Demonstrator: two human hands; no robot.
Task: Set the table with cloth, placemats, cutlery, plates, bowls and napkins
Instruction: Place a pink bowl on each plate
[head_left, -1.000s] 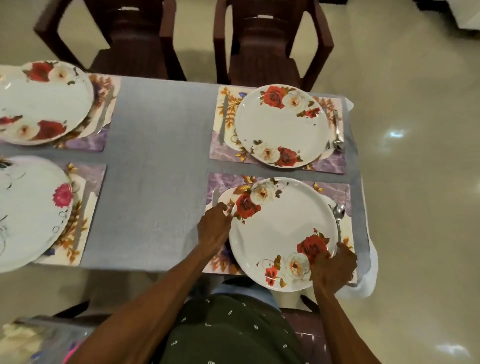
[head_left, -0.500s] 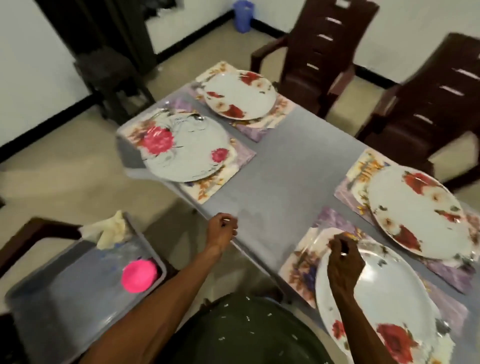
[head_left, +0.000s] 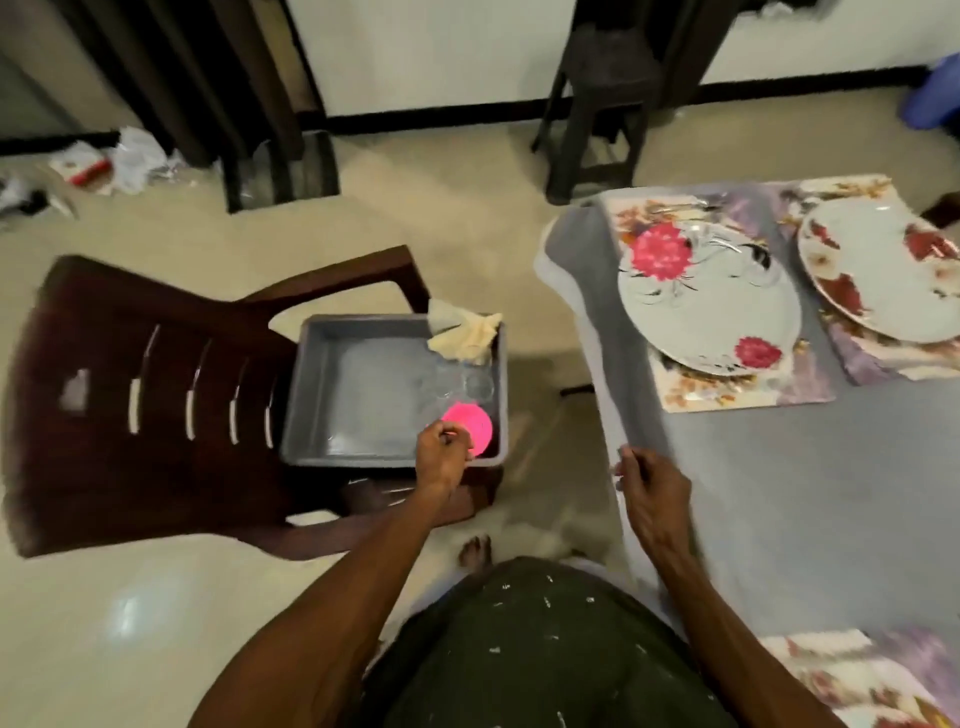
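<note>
A grey tub (head_left: 332, 384) stands on the seat of a dark brown chair (head_left: 130, 395). In it lie a pink bowl (head_left: 470, 423), clear glass bowls (head_left: 467, 384) and cream napkins (head_left: 465, 332) over the far corner. My left hand (head_left: 444, 457) is at the pink bowl's near rim with fingers curled; motion blur hides whether it grips. My right hand (head_left: 652, 493) hangs loosely curled at the edge of the grey tablecloth (head_left: 779, 493), holding nothing. A pink-flower plate (head_left: 711, 306) and a red-rose plate (head_left: 883, 270) sit on floral placemats (head_left: 727, 395).
Another placemat (head_left: 852, 675) shows at the bottom right. A dark stool (head_left: 597, 104) stands beyond the table corner. Litter (head_left: 119, 161) lies on the floor at far left, and a blue bin (head_left: 935, 93) at far right. My bare foot (head_left: 475, 553) is between chair and table.
My view swung left from the plates to the chair and tub. My left hand left the table edge and reached the pink bowl. My right hand came off the near plate.
</note>
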